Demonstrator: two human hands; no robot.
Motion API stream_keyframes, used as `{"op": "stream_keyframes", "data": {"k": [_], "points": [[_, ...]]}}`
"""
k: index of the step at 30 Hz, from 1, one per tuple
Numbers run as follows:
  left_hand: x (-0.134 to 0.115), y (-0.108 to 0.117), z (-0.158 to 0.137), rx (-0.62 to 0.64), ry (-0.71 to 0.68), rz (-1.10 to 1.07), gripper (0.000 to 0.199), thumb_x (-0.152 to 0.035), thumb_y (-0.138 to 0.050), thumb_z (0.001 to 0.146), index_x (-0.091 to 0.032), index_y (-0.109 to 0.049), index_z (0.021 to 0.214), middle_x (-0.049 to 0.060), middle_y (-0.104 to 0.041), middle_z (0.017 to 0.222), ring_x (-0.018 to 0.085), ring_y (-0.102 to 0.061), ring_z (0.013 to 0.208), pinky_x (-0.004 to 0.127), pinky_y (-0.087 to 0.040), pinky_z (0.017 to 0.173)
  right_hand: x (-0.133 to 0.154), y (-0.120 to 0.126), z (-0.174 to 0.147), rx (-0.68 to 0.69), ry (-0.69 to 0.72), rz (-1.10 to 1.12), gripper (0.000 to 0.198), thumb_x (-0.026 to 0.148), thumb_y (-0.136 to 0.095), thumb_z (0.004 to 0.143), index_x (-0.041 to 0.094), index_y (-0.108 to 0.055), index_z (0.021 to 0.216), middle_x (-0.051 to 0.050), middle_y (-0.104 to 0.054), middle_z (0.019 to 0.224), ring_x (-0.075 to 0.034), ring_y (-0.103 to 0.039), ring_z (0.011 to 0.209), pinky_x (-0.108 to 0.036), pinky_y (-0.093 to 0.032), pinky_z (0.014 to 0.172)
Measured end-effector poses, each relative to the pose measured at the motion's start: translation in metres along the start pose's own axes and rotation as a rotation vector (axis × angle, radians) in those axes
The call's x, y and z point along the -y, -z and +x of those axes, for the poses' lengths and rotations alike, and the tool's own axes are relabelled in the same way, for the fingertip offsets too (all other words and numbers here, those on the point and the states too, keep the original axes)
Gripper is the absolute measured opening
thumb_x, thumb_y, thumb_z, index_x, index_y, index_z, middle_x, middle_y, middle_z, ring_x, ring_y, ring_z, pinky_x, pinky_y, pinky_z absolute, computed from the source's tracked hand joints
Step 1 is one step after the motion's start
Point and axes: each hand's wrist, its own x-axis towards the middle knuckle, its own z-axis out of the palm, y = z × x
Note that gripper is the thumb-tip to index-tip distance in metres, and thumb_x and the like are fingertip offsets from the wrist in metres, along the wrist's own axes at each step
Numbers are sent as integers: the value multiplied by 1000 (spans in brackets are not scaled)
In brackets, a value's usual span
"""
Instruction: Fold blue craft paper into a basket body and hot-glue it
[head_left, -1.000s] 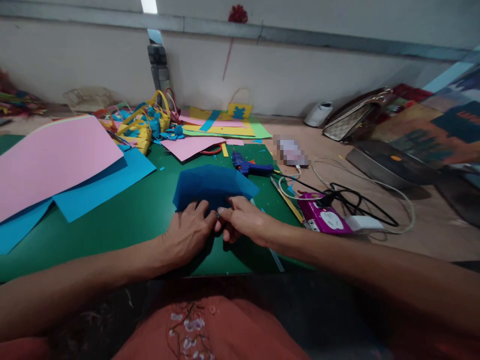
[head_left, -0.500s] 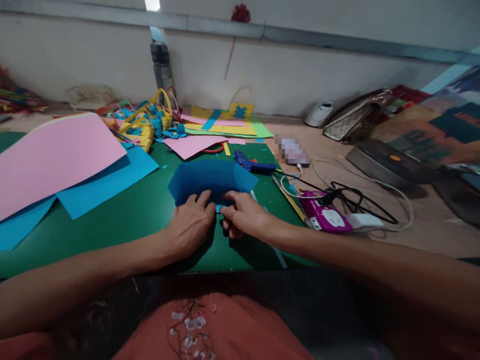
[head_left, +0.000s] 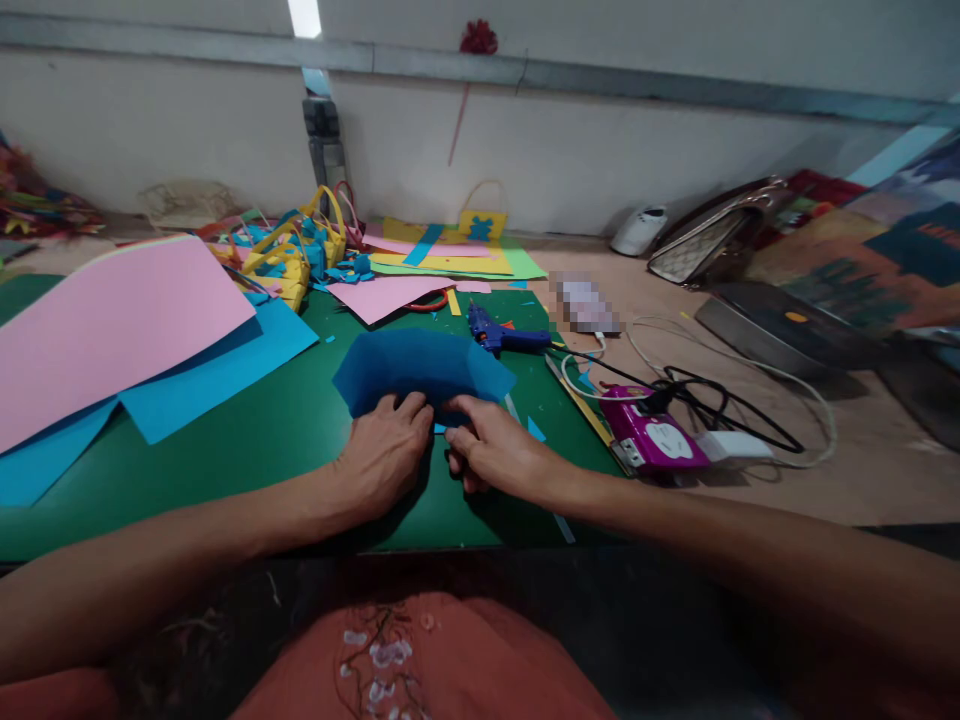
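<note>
A blue sheet of paper (head_left: 424,365) stands curved up in front of me, its angled ends spread left and right. My left hand (head_left: 390,450) bends over the near edge, fingers close together and pressed on the paper. My right hand (head_left: 502,450) holds the same edge just to the right, index finger on top and the other fingers curled under. Between the hands a small bit of lighter blue paper shows. What lies beneath the right fingers is hidden. Beyond the paper, to the right, lies a blue glue gun (head_left: 506,335).
Pink sheets (head_left: 127,330) overlap blue sheets at left on the green mat (head_left: 247,480). Behind are yellow-and-blue paper baskets (head_left: 289,255) and red-handled scissors (head_left: 435,302). At right lie a purple power strip (head_left: 652,430), tangled cords, a phone (head_left: 586,305) and a dark case (head_left: 776,325).
The camera view has shifted slightly. Both hands stay on the blue paper, whose curved wall leans a little differently. A light blue scrap now shows more beside my right hand.
</note>
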Motion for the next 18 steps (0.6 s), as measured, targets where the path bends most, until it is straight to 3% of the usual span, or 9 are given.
{"op": "stream_keyframes", "data": {"k": [7, 10, 11, 13, 16, 18], "points": [[-3, 5, -4, 12, 16, -22, 23, -27, -36, 91, -20, -53, 104, 6, -53, 113, 25, -50, 93, 33, -50, 55, -10, 14, -18, 74, 149, -67, 36, 17, -43, 82, 16, -50, 117, 3, -59, 64, -8, -54, 48, -19, -41, 48], [-4, 5, -6, -24, 4, -6, 25, -30, -37, 91, -19, -53, 107, 5, -47, 128, 26, -47, 101, 32, -52, 57, -9, 37, -29, 99, 260, -350, 21, 21, -44, 82, 15, -64, 80, 0, -60, 62, -10, -54, 54, -21, -37, 52], [-4, 4, -7, -34, 0, 3, 25, -30, -38, 91, -19, -54, 107, 5, -45, 131, 26, -47, 102, 32, -52, 58, -6, 47, -31, 116, 282, -513, 25, 23, -44, 83, 16, -63, 68, 0, -58, 58, -10, -51, 53, -22, -34, 51], [-3, 3, -7, -44, -7, 20, 25, -31, -40, 90, -19, -54, 106, 5, -46, 131, 26, -48, 101, 33, -53, 59, 0, 67, -25, -12, 237, -823, 27, 26, -45, 82, 16, -62, 65, -2, -57, 56, -12, -49, 51, -24, -29, 50], [-1, 1, -7, -51, -14, 30, 25, -31, -39, 91, -18, -54, 106, 6, -46, 131, 25, -48, 101, 34, -53, 61, 7, 92, 2, -344, 48, -1226, 26, 27, -41, 86, 15, -64, 85, -11, -65, 79, -20, -58, 70, -27, -29, 54], [0, 1, -7, -45, -17, 26, 27, -31, -38, 91, -18, -53, 110, 6, -44, 133, 25, -47, 103, 35, -54, 63, 5, 100, 28, -370, 6, -1312, 25, 19, -43, 83, 12, -59, 101, -16, -64, 95, -24, -59, 82, -28, -33, 58]]}}
